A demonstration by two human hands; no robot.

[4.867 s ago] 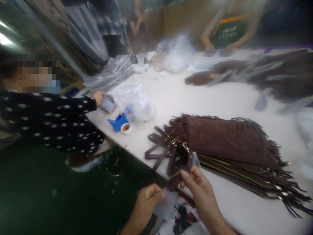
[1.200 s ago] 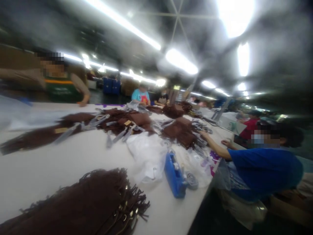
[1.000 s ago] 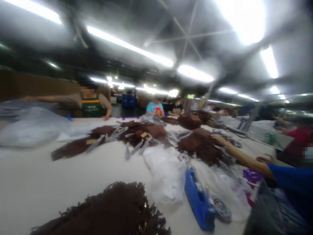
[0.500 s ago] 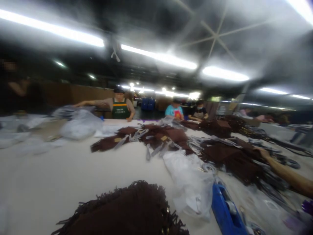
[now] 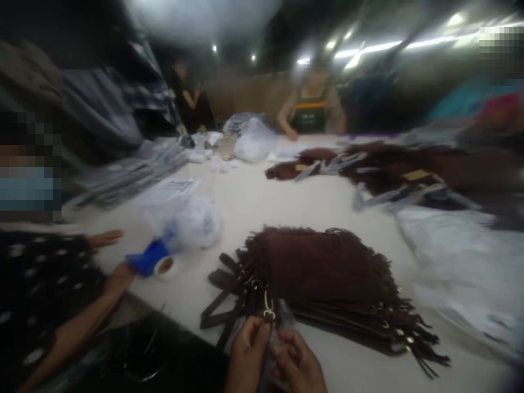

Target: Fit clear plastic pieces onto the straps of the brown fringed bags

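At the table's near edge, my left hand pinches a dark brown strap just below its gold-coloured metal clasp. Close beside it, my right hand has its fingers closed on a clear plastic sleeve at the strap. Just beyond both hands lies a stack of dark brown fringed bags, with gold-coloured metal fittings along its sides. More brown straps spill from the left side of the stack. Blur hides the finer details at my fingertips.
On the left, a co-worker in a dotted top grips a blue tape dispenser. White plastic bags lie beyond it on the white table. More brown pieces and a white bag occupy the right. Another person stands across.
My view has swung left and down. Both my hands now show, holding the strap and plastic sleeve, and the nearby co-worker on the left has come into view.
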